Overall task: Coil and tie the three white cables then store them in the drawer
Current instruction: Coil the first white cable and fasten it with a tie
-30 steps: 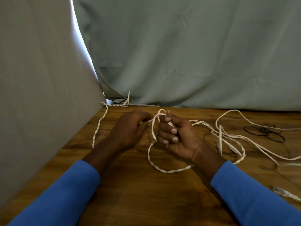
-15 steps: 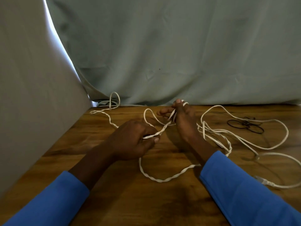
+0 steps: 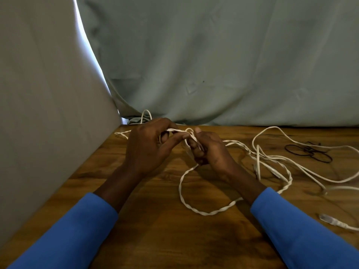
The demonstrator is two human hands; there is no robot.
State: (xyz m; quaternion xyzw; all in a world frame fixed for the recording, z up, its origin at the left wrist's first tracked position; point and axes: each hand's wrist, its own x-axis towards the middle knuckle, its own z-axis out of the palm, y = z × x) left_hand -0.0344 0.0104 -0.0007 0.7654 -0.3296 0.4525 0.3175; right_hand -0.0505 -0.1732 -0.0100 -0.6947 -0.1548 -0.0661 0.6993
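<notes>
Over the back of the brown wooden table [image 3: 165, 230], both hands are raised and close together, working one twisted white cable [image 3: 209, 211]. The left hand [image 3: 147, 146] has its fingers curled, with thumb and forefinger pinching a short stretch of that cable just at the fingertips. The right hand [image 3: 209, 150] is closed round a small bunch of loops of the same cable, thumb pointing up, knuckles to the camera. The two hands are almost touching, joined by that taut bit of cord!

From the right hand the twisted cable drops to the tabletop and sweeps in a wide loop towards the camera. It passes under the right forearm and comes out again on the right. Its other end trails off behind the left hand to the far left corner of the table.

On the right, plain white cables [image 3: 258, 162] lie loose and uncoiled, crossing one another in long curves. Beyond them sit thin black elastic loops [image 3: 310, 151], lying flat. Near the right edge a clear-tipped plug [image 3: 326, 218] rests on the wood. Blue sleeves [image 3: 68, 233] cover both forearms. Behind hangs a grey-green cloth backdrop [image 3: 213, 55], with a pale grey panel [image 3: 48, 113] on the left.
</notes>
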